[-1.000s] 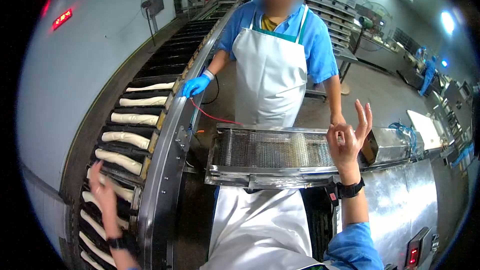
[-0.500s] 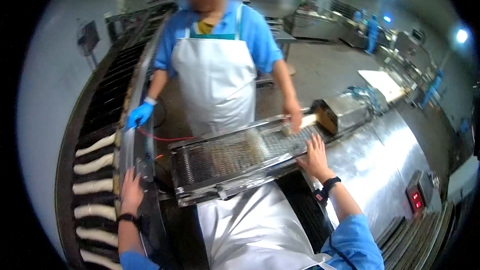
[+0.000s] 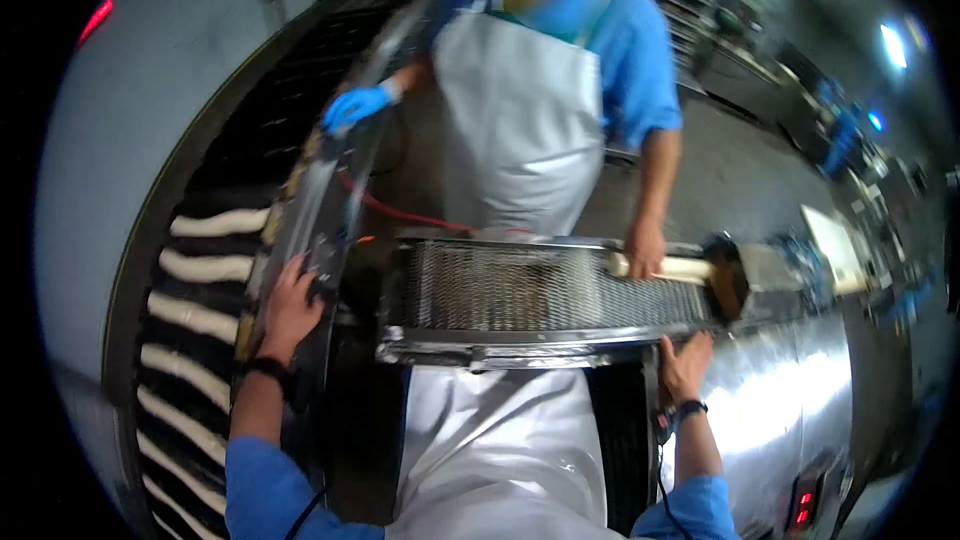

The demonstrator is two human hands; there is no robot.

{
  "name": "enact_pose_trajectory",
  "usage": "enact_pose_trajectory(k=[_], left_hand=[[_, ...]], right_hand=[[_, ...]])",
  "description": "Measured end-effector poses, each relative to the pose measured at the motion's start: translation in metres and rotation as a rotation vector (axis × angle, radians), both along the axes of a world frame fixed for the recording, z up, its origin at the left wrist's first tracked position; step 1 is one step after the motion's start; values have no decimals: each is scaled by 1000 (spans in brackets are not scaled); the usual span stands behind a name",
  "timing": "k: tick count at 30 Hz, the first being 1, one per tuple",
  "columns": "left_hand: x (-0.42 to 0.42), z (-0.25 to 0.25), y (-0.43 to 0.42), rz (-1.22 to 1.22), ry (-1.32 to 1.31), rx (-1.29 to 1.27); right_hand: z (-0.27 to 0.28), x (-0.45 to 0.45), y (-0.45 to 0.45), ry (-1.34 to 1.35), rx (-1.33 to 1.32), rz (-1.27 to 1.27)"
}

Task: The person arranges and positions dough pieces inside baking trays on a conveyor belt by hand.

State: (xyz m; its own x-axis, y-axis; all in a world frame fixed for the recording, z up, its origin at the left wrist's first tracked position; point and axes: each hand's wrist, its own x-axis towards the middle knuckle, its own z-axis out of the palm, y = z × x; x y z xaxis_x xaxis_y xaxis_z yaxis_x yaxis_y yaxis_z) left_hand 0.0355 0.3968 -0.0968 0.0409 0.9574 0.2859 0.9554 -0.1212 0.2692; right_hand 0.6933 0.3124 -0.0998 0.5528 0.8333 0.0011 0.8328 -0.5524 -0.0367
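My left hand (image 3: 292, 308) rests on the metal side rail (image 3: 318, 202) of the left conveyor, fingers apart and holding nothing. To its left, several long white dough strips (image 3: 205, 267) lie across the dark slats. My right hand (image 3: 687, 368) lies at the near edge of the mesh belt (image 3: 500, 290), by the corner of the steel table, with its fingers spread. Beyond it, a thick dough roll (image 3: 684, 269) extends over the mesh from the machine outlet (image 3: 728, 282). A co-worker's bare hand (image 3: 645, 248) is on the left end of that roll.
Across the mesh belt stands a co-worker in a white apron (image 3: 520, 110), a blue-gloved hand (image 3: 357, 108) on the left rail. A red cord (image 3: 410, 212) runs behind the belt. The steel table (image 3: 780, 390) and a red digital display (image 3: 803, 508) are at the right.
My view has turned, shifting the scene. My right hand has drawn back from beside the dough to the belt's near edge. More of the dough roll shows, and the co-worker's hand is on it.
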Motion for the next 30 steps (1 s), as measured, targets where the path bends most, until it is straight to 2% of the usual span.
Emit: enact_pose_trajectory(k=[1,3,6,13,16,18,19,20,22,23,24,26,28,29,30], left_hand=[[-3,1,-1,37,-10,-50],[-4,9,4,96,-21,-69],[-6,6,1,51,-45,-115],[-1,16,-1,55,-20,-57],[-2,6,0,140,-20,5],[-9,5,0,115,54,-2],[-5,16,4,204,32,-174],[-7,30,3,215,30,-168],[-7,52,1,292,-150,-17],[-20,45,2,219,1,310],[-30,45,2,313,51,307],[-26,70,-10,674,91,84],[-33,72,-17,953,-49,-182],[-37,77,-23,952,44,-286],[-37,79,-26,950,45,-284]], right_hand=[[14,-12,1,6,-52,-30],[-1,4,-1,-26,-72,-25],[3,0,-1,-36,-64,-41],[-4,6,-1,-36,-26,-13],[-1,7,-2,-26,-37,5],[-4,8,-1,-28,-2,-12],[-4,9,-1,-19,-34,-22],[-4,8,3,-19,-28,-11],[-2,6,-2,-35,-42,-33],[0,4,-2,-22,-29,-32],[-1,4,-2,-21,-34,-30],[-5,7,-1,-54,-34,-28],[-9,7,0,-58,-34,-29],[-9,9,-1,-62,-38,-33],[-6,5,-2,-61,-37,-36]])
